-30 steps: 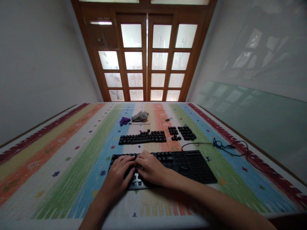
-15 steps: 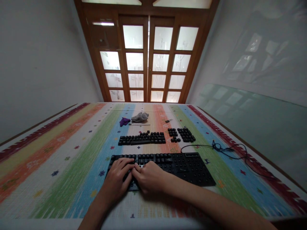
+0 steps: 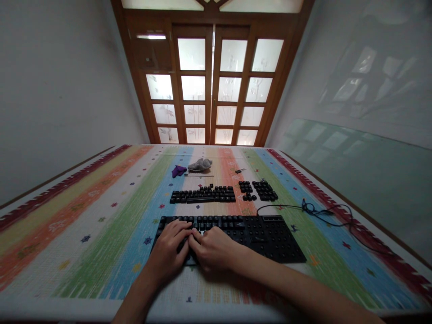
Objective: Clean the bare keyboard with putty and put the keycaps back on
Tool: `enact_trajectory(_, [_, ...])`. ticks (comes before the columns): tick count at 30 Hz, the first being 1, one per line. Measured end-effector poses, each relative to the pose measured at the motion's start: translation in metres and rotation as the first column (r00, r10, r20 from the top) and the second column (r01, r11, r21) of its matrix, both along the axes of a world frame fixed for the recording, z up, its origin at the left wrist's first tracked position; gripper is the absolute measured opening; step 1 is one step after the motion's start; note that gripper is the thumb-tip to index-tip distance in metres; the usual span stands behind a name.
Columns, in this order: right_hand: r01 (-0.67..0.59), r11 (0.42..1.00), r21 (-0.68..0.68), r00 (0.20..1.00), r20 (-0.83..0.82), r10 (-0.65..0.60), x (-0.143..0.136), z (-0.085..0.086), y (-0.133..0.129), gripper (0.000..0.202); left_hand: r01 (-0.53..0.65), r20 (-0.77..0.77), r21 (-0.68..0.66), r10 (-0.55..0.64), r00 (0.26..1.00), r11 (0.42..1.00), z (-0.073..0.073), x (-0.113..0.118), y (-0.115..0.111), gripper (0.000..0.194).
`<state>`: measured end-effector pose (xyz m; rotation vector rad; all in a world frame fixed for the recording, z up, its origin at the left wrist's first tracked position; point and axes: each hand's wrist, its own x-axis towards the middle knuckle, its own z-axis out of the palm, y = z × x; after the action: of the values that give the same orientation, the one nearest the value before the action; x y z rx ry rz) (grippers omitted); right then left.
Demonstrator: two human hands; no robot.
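A black keyboard [image 3: 275,245] lies near the table's front edge. Keys stand along its upper left part, while the right part shows bare key posts. My left hand [image 3: 171,246] rests on its left end, fingers stretched out over the keys. Against it is my right hand [image 3: 214,249], fingers curled and thumb and forefinger pinched at the left middle of the keyboard. The fingers hide whatever the pinch holds. Behind the keyboard sit rows of loose black keycaps [image 3: 203,195], with more number-pad keycaps [image 3: 265,191] to their right.
The keyboard's cable [image 3: 315,210] loops off to the right across the striped tablecloth [image 3: 111,225]. Farther back lie a grey cloth [image 3: 200,165], a purple cloth [image 3: 178,171], a thin stick [image 3: 200,175] and a small dark object [image 3: 239,171]. Walls flank the table; wooden doors [image 3: 209,81] stand beyond.
The whole view has shifted slightly, moving the scene to the right. Both hands keep nearly the same place on the keyboard, and the loose keycaps lie as before.
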<state>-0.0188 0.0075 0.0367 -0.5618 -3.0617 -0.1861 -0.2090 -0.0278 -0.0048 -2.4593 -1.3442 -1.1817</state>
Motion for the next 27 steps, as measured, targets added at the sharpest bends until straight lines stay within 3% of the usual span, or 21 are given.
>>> enact_trajectory(5, [0.025, 0.993, -0.112, 0.997, -0.064, -0.033, 0.007, 0.010, 0.013, 0.021, 0.009, -0.026, -0.005, -0.009, 1.000, 1.000, 0.003, 0.001, -0.002, 0.024])
enact_trajectory(9, [-0.023, 0.973, -0.229, 0.986, -0.168, -0.016, 0.017, 0.018, 0.034, 0.017, 0.028, -0.022, -0.011, -0.028, 0.999, 1.000, 0.006, 0.003, -0.003, 0.023])
enact_trajectory(14, [0.065, 0.962, -0.266, 0.867, -0.462, -0.186, 0.033, 0.019, 0.076, 0.020, 0.036, -0.016, -0.036, -0.036, 0.999, 0.999, 0.007, 0.003, -0.003, 0.023])
enact_trajectory(18, [0.160, 0.963, -0.217, 0.787, -0.561, -0.257, 0.041, 0.016, 0.120, 0.017, 0.033, -0.012, -0.030, -0.033, 0.999, 0.999, 0.006, 0.003, -0.003, 0.024])
enact_trajectory(22, [0.256, 0.940, -0.224, 0.802, -0.494, -0.336, 0.034, 0.013, 0.154, 0.020, 0.027, -0.016, -0.045, -0.027, 1.000, 0.999, 0.007, 0.002, -0.004, 0.026])
enact_trajectory(27, [0.324, 0.907, -0.269, 0.827, -0.385, -0.409, 0.013, 0.009, 0.174, 0.019, 0.016, -0.019, -0.068, -0.018, 1.000, 0.998, 0.008, 0.003, -0.005, 0.025])
